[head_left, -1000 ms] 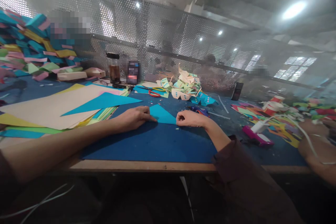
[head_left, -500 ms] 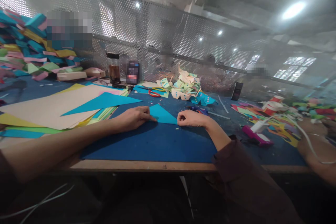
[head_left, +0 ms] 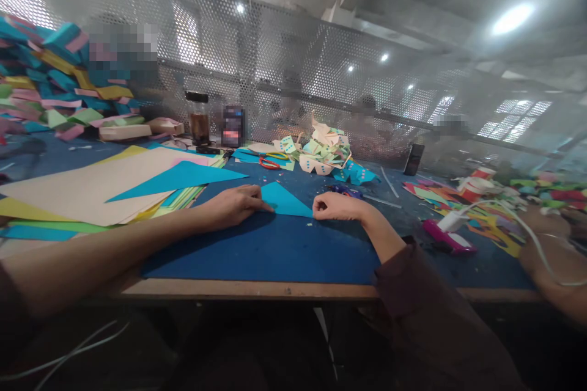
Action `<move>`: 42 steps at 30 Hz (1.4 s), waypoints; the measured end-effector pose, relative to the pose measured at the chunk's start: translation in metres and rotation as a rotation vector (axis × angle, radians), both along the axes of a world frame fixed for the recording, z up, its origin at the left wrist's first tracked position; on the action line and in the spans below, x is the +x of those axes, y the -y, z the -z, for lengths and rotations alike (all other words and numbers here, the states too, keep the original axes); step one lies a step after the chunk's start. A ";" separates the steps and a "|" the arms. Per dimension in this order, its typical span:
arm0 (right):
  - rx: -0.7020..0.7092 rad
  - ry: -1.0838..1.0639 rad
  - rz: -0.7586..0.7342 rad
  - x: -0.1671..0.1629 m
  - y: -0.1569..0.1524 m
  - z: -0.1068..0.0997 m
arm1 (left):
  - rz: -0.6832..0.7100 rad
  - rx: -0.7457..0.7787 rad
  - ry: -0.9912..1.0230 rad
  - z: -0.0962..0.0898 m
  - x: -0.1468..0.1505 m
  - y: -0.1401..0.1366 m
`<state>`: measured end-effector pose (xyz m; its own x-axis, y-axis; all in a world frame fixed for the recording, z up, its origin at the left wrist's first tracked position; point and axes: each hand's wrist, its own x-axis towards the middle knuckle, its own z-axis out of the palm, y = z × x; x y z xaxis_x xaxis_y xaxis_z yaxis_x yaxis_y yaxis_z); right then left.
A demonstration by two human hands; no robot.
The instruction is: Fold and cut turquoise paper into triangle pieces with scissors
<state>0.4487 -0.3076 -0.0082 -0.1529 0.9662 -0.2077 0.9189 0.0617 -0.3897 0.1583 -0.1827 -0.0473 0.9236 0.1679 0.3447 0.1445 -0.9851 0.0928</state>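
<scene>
A blue sheet of paper, folded into a triangle, lies on the blue tabletop with its long edge towards me. At its left corner, my left hand is closed with the fingers bent, fingertips pressed on the paper. My right hand is closed in a pinch at the right corner, touching the tip of the triangle; its thumb and fingers partly hide that tip. Another blue paper triangle lies left of my hands on a stack of coloured paper.
Behind the paper are scissors, a pile of cut paper pieces and a jar. A pink power strip with a white cable lies at the right, near another person's arm. Folded paper pieces are heaped at far left.
My right hand has shifted slightly to the right along the long edge, at the triangle's right tip. My left hand and the paper look unmoved.
</scene>
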 end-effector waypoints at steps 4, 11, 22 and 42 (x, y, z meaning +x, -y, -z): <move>-0.010 0.003 0.005 -0.001 0.002 -0.003 | 0.010 -0.016 0.019 0.001 0.000 -0.001; -0.009 0.009 0.011 -0.001 0.002 -0.003 | 0.014 -0.015 0.023 0.001 0.000 0.000; -0.024 0.036 0.015 0.003 0.004 -0.006 | 0.014 -0.027 0.017 0.000 0.000 0.000; -0.060 0.085 0.052 0.016 0.005 -0.008 | 0.029 -0.038 0.035 0.002 0.000 -0.002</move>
